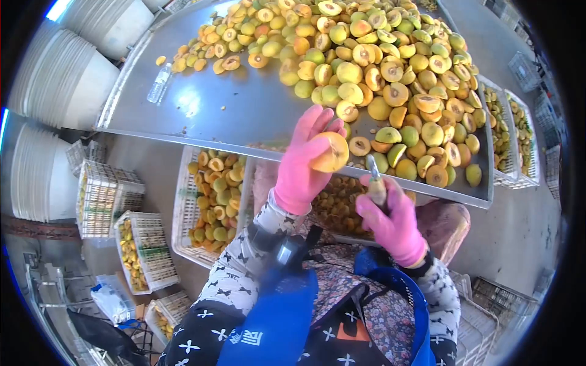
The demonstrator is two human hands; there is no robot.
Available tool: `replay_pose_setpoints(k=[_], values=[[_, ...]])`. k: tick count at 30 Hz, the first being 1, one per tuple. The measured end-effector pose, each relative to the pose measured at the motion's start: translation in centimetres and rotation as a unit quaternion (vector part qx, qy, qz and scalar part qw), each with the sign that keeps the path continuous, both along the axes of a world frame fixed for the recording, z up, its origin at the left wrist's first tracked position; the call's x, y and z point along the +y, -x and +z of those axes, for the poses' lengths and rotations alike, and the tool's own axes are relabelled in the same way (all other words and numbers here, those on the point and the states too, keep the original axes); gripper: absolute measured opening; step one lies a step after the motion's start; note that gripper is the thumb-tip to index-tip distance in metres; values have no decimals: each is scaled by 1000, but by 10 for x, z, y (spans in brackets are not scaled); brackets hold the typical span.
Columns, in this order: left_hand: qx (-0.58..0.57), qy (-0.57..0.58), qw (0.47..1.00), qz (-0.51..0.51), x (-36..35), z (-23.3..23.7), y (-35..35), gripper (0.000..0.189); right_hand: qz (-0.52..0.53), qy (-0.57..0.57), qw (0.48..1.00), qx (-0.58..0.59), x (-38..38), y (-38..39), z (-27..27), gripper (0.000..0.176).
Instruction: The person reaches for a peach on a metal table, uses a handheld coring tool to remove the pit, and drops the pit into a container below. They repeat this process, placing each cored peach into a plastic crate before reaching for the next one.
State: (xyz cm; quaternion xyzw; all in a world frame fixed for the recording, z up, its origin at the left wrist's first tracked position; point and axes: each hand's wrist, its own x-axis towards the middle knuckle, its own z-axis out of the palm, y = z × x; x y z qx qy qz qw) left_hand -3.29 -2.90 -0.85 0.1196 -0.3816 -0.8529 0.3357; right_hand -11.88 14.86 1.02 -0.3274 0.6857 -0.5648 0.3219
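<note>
- Two gloved hands are working at the near edge of the metal table (244,100), right of that edge's middle.
- Part: the fruit half (331,154) is sitting in the left hand (298,171), being held up at the near edge, not in the fruit pile (395,94). Its orange face, probably the cut one, is facing right, toward the tool.
- Left grip: gripping the fruit half. Thumb is lying against it, fingers are extending past it toward the table.
- Right grip: the right hand (394,222) is closing around the handle of a short hand tool (376,188). Metal tip is pointing up toward the table, standing apart from the fruit half.
- Step: reading it as handling one piece, tool at the ready beside it. Whether a pit is sitting in it, can't tell.
- Next move: probably calling for closing the gap between tip and fruit face, keeping the left thumb out of the tip's path.
- Pose: left forearm is rising from lower left, reaching farther. Right forearm is coming up from lower right, its hand hanging nearer the body, short of the near edge.
- Around: pile is covering the far edge and spreading toward the near right corner. Bottle (160,84) is sitting by the left edge. White crate (182,204) is holding fruit below the near edge, left of the hands.
</note>
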Motion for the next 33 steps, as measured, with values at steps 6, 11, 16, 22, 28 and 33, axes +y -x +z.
replay_pose_setpoints(k=[6,11,16,22,28,33], values=[[78,-183,965,-170,31,-13,-14,54,-68,52,988,-131,-24,-2,2,31],[-25,-141,980,-140,26,-12,-26,44,-59,10,982,180,-21,17,2,36],[9,-94,990,-106,15,-10,-35,45,16,-21,983,180,-4,-8,7,38],[49,-52,995,-73,30,-15,-26,42,29,-2,955,296,-1,-7,-26,35],[-91,141,985,-45,30,-3,-31,39,49,-19,907,417,-1,0,-19,28],[-79,92,989,-88,28,-3,-35,37,99,-69,882,455,-1,4,-22,27]])
